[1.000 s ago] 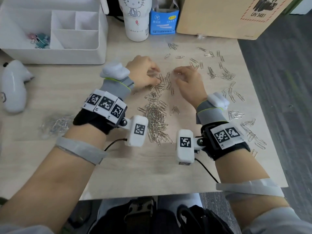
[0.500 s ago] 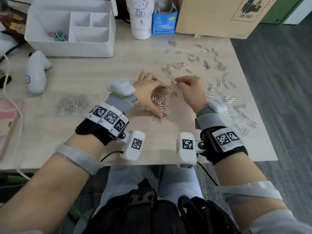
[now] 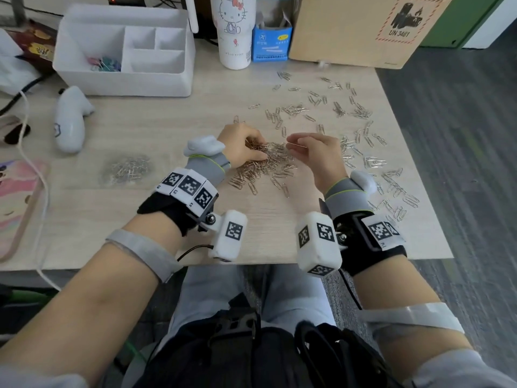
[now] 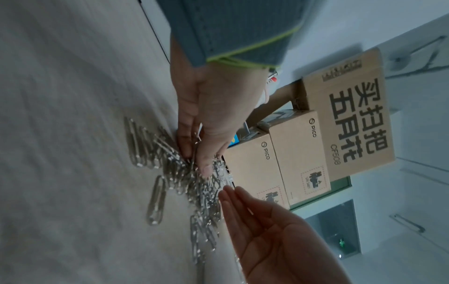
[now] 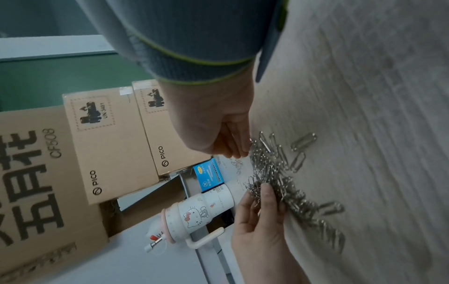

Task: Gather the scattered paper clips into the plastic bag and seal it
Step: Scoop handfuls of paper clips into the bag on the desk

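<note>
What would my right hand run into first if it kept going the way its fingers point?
Probably the pile of paper clips just ahead of the right hand, then the left hand behind it.

PICO, UN 3481 on cardboard boxes [image 5: 109, 138]

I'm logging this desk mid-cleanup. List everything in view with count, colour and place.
Pile of silver metal paper clips: one, silver, between the hands.
Loose paper clips: many, silver, scattered right of pile.
Clear plastic bag: one, transparent, left of pile, clips inside.
White plastic desk organiser: one, white, back left.
Coloured clips: several, pink and teal, in organiser.
Cartoon-cat tumbler: one, white, back centre.
Small carton: one, blue, beside tumbler.
Cardboard boxes: at least three, brown, back right.
White handheld device: one, white, left.
Wooden table: one, beige, underneath.
Left hand: grips clips at pile's left.
Right hand: fingertips at pile's right, grip unclear.
</note>
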The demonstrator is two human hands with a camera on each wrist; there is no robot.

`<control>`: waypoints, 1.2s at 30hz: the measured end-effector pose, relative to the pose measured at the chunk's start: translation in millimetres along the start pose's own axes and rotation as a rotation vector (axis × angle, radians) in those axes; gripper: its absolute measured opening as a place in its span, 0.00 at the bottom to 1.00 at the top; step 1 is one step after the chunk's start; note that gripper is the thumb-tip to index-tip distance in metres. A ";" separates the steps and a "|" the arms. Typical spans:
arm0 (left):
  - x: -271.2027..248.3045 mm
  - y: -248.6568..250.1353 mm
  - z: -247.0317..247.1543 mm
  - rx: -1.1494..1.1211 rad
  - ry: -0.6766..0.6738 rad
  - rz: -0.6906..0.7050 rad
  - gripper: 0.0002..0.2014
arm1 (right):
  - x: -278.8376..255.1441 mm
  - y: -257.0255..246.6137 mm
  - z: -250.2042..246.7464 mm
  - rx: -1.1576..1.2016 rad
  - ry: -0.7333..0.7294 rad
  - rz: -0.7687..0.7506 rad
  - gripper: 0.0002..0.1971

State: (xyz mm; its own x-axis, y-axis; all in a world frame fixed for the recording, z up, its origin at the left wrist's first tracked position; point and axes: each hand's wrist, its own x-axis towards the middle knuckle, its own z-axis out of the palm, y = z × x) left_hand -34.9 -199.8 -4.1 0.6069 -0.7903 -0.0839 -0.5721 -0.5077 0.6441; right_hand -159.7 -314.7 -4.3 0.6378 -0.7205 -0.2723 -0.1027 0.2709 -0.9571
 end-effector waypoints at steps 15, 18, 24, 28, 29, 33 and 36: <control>19.9 47.0 -15.0 -0.087 -0.070 0.224 0.16 | 5.7 -16.9 19.0 0.645 -0.280 0.431 0.28; 20.9 48.4 -17.8 -0.133 -0.094 0.267 0.16 | 7.0 -18.0 14.7 0.684 -0.224 0.438 0.23; 19.2 29.4 -24.4 -0.079 0.050 0.218 0.20 | 11.7 -14.2 -0.9 0.868 -0.170 0.445 0.16; 9.5 25.9 -6.8 0.379 -0.293 0.103 0.48 | 13.7 -13.9 -11.8 0.843 -0.146 0.412 0.16; 6.9 24.3 -0.6 0.417 -0.311 0.109 0.51 | 12.8 -14.1 -13.5 0.846 -0.145 0.408 0.16; 5.2 15.5 11.6 0.162 -0.220 0.190 0.35 | 6.7 -15.8 -15.1 0.852 -0.159 0.407 0.16; 7.2 13.9 9.3 0.083 -0.188 0.198 0.17 | 3.4 -15.8 -16.0 0.841 -0.148 0.403 0.17</control>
State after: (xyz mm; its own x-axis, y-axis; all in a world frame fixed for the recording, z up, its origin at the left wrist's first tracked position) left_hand -43.6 -215.7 -2.8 0.3707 -0.9225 -0.1070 -0.7174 -0.3577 0.5978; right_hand -168.1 -331.7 8.3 0.7705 -0.3995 -0.4967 0.2112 0.8952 -0.3925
